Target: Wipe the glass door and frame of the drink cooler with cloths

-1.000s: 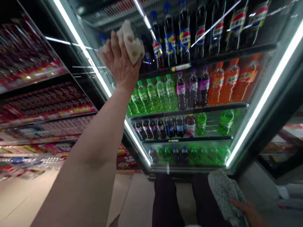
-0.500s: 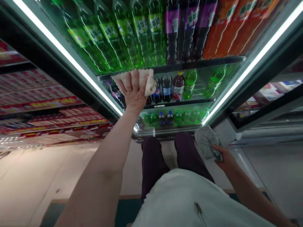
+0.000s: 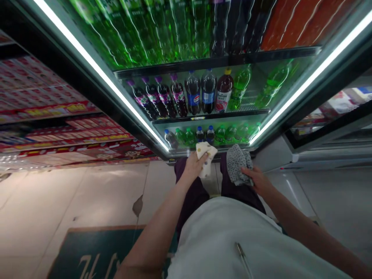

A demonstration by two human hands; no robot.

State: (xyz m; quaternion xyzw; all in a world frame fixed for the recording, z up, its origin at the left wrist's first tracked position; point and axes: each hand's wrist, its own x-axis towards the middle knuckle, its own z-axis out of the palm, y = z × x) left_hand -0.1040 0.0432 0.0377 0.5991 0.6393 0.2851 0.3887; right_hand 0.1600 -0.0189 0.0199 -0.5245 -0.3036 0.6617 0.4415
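Observation:
In front of my thighs, my left hand (image 3: 194, 167) grips a white cloth with coloured dots (image 3: 205, 166), thumb on top. My right hand (image 3: 255, 179) is closed on the near edge of a grey patterned cloth (image 3: 238, 164), folded and hanging beside the right leg. The two cloths are a short gap apart. Beyond them stands the open, lit drinks cooler, with a black-edged upper shelf (image 3: 217, 63) and a lower shelf (image 3: 209, 117). Dark bottles with purple caps (image 3: 164, 97) line the middle level at left.
Tall green bottles (image 3: 157, 35) and orange bottles (image 3: 308, 27) fill the top level. Small bottles (image 3: 221, 133) stand at the bottom. Shelves of red and white packs (image 3: 43, 97) are on the left, the cooler door (image 3: 328, 120) on the right. A green mat (image 3: 93, 248) lies on the tiled floor.
My left hand has come down from the upper shelf edge to thigh level, bringing the white cloth. My right hand has moved slightly left and up with the grey cloth.

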